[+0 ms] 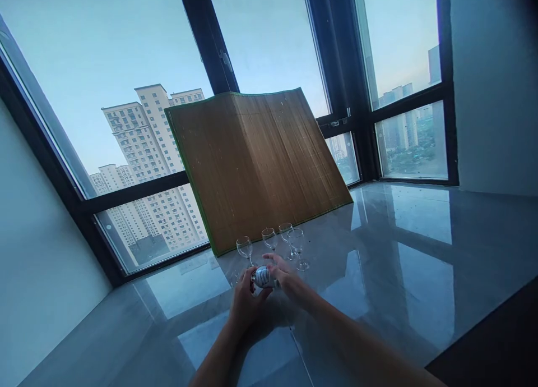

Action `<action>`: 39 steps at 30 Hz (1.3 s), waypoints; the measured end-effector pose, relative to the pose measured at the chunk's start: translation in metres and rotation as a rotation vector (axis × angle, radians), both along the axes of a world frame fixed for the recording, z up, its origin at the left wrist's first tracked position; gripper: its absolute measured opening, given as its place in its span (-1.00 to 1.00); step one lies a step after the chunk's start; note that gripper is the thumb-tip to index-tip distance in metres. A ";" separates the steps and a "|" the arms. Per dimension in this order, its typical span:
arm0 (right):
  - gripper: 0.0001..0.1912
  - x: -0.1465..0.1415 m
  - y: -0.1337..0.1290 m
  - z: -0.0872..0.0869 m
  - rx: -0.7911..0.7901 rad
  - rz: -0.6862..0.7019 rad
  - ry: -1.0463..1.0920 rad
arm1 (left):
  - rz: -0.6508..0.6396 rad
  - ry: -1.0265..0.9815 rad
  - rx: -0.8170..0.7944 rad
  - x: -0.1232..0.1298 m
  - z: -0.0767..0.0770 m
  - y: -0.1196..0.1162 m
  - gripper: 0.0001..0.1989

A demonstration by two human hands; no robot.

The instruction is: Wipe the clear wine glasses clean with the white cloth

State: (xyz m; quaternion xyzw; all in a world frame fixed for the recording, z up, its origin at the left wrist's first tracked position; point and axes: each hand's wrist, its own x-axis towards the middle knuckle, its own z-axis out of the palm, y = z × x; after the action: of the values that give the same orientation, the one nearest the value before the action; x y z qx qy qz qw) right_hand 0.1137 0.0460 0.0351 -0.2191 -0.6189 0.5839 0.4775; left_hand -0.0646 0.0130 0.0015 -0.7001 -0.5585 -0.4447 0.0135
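Between my two hands is a shiny, rounded wine glass (262,276) that looks tilted, with bright reflections on its bowl. My left hand (247,295) is closed around its left side, thumb underneath. On the other side my right hand (284,275) grips it too, with a finger or two stretched out past it; part of the glass is hidden by the fingers. Just beyond my hands stand several clear stemmed glasses: one wine glass (244,247) at the left, another (269,238) in the middle, and a close pair to the right, including the nearer wine glass (296,241).
A brown woven mat (260,168) with green edging leans against the dark window frame (210,33) behind the glasses. The glossy grey tiled surface (378,275) reflects the windows. White walls (37,252) stand at both sides, and a dark edge (496,342) lies at lower right.
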 end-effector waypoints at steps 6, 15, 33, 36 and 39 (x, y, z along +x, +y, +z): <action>-0.54 0.000 -0.005 -0.001 0.090 -0.152 -0.037 | 0.027 0.074 0.027 -0.002 -0.001 0.002 -0.57; -0.57 -0.010 -0.001 -0.007 0.256 -0.369 -0.180 | 0.024 0.102 0.026 -0.005 -0.003 0.003 -0.56; -0.60 -0.007 -0.008 -0.006 0.346 -0.400 -0.200 | 0.033 -0.039 -0.008 -0.004 -0.004 0.007 -0.54; -0.48 -0.007 -0.009 -0.008 0.372 -0.378 -0.221 | 0.035 -0.054 0.006 -0.005 -0.004 0.008 -0.56; -0.35 -0.010 -0.006 -0.013 0.433 -0.337 -0.212 | 0.059 -0.067 0.039 -0.006 -0.004 0.009 -0.56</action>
State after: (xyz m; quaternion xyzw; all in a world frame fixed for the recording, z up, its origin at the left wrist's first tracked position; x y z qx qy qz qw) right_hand 0.1042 0.0397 0.0224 -0.2716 -0.7303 0.3245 0.5363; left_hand -0.0703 0.0220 -0.0022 -0.6677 -0.5701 -0.4783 0.0216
